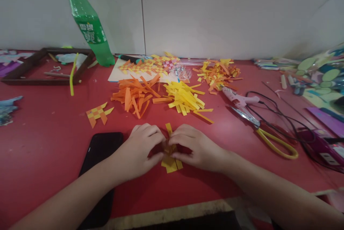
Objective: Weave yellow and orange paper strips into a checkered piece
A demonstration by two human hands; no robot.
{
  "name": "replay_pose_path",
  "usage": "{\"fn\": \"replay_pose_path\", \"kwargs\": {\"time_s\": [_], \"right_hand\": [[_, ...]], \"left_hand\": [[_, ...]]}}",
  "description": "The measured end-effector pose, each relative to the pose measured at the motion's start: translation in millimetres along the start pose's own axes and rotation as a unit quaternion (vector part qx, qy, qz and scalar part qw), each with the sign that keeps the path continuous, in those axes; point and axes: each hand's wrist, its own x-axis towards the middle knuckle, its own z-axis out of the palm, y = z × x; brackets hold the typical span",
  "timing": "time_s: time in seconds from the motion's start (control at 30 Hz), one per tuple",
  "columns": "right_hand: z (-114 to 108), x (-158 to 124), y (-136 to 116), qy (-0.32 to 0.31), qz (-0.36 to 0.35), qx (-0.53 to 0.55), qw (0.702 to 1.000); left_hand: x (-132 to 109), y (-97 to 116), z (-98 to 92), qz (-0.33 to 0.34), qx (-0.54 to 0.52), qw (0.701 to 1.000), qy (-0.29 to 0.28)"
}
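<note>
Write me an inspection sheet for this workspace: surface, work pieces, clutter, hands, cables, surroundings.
Surface: red tabletop, strewn with paper and tools.
Work pieces: yellow strips between the hands; orange strip pile and yellow strip pile beyond; woven paper fish to the left.
Clutter: black phone, partly hidden by the left forearm; scissors, glue gun, green bottle, dark frame with scraps inside.
Hands: left hand and right hand both hold the yellow strips by the fingertips.
Cables: black cord, looping loosely behind the scissors.
Surroundings: pale wall behind; nobody else seen.
</note>
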Motion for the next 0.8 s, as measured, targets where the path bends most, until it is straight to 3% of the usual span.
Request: {"fn": "replay_pose_path", "kwargs": {"time_s": [0.33,0.53,0.8], "right_hand": [[-1.2,-0.7,-2.1,0.012,0.019,-0.020,1.000],[-1.2,1.6,-3.4,0.018,-0.043,-0.034,0.998],[-1.7,-1.0,-1.9,0.009,-0.056,-0.040,0.998]], "left_hand": [[2.6,-3.7,-0.2,-0.027,-0.019,0.996,0.087],[3.4,-4.5,0.6,-0.048,-0.008,0.996,0.075],[4.1,-4.1,0.1,-0.044,0.004,0.996,0.072]]}}
